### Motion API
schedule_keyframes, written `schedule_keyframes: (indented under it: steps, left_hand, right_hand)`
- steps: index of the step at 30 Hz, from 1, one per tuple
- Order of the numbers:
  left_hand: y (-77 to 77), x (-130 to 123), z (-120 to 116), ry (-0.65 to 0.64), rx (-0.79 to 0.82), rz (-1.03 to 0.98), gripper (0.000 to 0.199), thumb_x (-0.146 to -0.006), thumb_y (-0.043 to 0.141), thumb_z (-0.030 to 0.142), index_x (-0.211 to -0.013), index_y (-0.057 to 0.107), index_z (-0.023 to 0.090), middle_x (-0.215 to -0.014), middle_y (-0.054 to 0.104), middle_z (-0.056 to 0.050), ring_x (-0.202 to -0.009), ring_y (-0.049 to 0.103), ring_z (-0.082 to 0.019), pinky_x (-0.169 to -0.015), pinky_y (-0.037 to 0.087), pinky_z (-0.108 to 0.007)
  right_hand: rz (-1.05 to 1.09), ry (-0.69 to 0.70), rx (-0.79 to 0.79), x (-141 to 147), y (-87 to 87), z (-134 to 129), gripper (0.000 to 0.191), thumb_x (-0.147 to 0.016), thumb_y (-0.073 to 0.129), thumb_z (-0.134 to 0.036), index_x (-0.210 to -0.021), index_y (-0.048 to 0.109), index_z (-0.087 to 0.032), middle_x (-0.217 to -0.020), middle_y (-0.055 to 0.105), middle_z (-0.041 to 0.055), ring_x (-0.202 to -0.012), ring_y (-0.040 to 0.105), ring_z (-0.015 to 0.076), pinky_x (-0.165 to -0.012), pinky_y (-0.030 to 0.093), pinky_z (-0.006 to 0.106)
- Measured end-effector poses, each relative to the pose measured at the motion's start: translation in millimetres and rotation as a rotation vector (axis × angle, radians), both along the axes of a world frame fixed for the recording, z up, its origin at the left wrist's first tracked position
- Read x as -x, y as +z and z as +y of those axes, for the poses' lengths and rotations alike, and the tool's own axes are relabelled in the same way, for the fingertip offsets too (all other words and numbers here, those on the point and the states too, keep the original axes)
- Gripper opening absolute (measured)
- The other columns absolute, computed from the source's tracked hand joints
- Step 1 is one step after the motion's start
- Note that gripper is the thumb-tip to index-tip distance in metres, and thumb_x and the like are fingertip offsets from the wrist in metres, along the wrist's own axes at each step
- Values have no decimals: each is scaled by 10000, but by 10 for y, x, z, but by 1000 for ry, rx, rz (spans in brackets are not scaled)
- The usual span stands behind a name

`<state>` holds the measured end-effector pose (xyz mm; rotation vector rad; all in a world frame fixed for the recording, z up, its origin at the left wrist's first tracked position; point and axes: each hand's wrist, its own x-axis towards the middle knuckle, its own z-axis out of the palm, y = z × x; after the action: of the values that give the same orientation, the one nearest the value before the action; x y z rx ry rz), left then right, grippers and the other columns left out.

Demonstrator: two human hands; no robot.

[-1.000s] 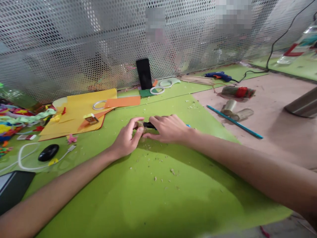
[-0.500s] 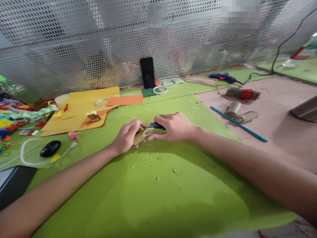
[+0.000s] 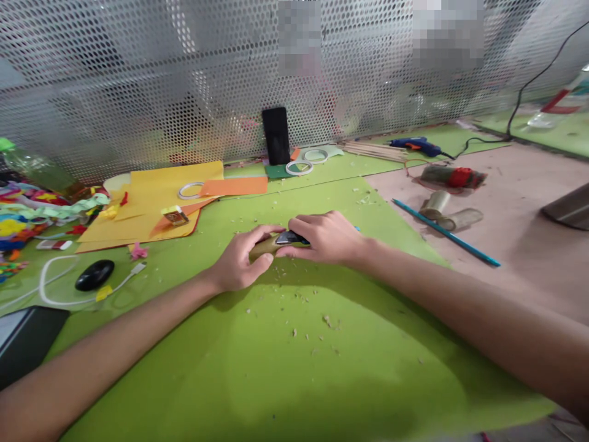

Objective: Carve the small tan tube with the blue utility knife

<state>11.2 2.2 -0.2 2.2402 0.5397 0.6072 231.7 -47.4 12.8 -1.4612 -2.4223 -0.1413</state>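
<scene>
Stick (image 3: 262,247): leveller now, left hand (image 3: 243,259) gripping it, thumb (image 3: 260,264) swung nearside.
Knife (image 3: 300,239): gripped by right hand (image 3: 330,237), blade (image 3: 283,238) seemingly meeting the stick, positioned for cutting.

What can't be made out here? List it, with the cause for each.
All in the head view:
Cutter: handle mostly hidden by the right hand.
Yellowish piece: partly hidden by the left hand.
Bottle on the right: cut off by the right edge.
Scraps: too small to identify.
</scene>
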Motion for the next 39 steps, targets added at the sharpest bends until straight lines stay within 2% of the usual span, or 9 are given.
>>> schedule_keyframes:
  steps: [5, 9, 17, 19, 23, 25, 30, 39]
  left_hand:
    - [-6, -4, -10, 23, -19, -32, 274, -807, 521, 206, -1068, 439, 187, -831, 558, -16, -640, 497, -115, -568, 423, -243]
    - [-5, -3, 2, 38, -77, -34, 228, -816, 518, 217, -1040, 492, 188, -843, 575, -16, -654, 508, -115, -577, 424, -241]
    - [5, -15, 3, 10, -173, -18, 180, -797, 538, 221, -972, 511, 191, -732, 567, 17, -546, 465, -90, -514, 402, -224]
    - [5, -21, -4, 42, -187, 0, 207, -803, 538, 231, -1004, 504, 192, -780, 593, 4, -581, 507, -101, -544, 432, -232]
    - [-16, -45, -19, 139, -211, 16, 335, -821, 583, 323, -1109, 473, 190, -989, 631, -64, -794, 616, -162, -670, 501, -270]
    - [-33, -58, -23, 173, -248, 27, 381, -809, 626, 389, -1098, 476, 189, -1000, 638, -73, -837, 629, -177, -697, 508, -274]
    - [-68, -77, -16, 207, -316, 63, 389, -808, 633, 477, -1044, 496, 199, -950, 661, -55, -802, 645, -166, -684, 506, -263]
    - [-93, -83, -13, 224, -338, 47, 393, -817, 632, 475, -1065, 494, 203, -945, 666, -53, -796, 653, -164, -680, 503, -263]
  right_hand:
    - [-1, -3, 25, -11, 10, -3, 655, -840, 278, -761, -915, 593, -191, -794, 634, 40, -579, 467, 116, -530, 161, 272]
    - [-12, 3, 10, -10, 13, -7, 681, -816, 277, -787, -900, 588, -188, -760, 613, 34, -563, 444, 111, -526, 152, 276]
    - [-31, 27, -18, 15, -3, -13, 712, -794, 265, -810, -915, 573, -180, -730, 601, 31, -530, 406, 103, -513, 135, 278]
    - [-29, 16, -7, 20, 0, -12, 743, -774, 264, -832, -932, 570, -174, -725, 602, 33, -522, 399, 102, -514, 141, 275]
    - [-29, -11, 8, 21, 17, -12, 768, -763, 253, -845, -944, 567, -168, -732, 615, 41, -518, 409, 109, -515, 148, 270]
    - [-31, -41, 2, 18, 24, -13, 759, -779, 242, -831, -948, 566, -166, -751, 627, 50, -520, 417, 115, -511, 147, 270]
    - [-46, -40, 5, 14, 22, -11, 738, -814, 218, -798, -967, 565, -165, -792, 642, 64, -543, 451, 127, -509, 150, 273]
    - [-74, -25, -8, 30, -7, 6, 682, -883, 163, -722, -960, 572, -181, -822, 637, 59, -592, 492, 129, -511, 145, 278]
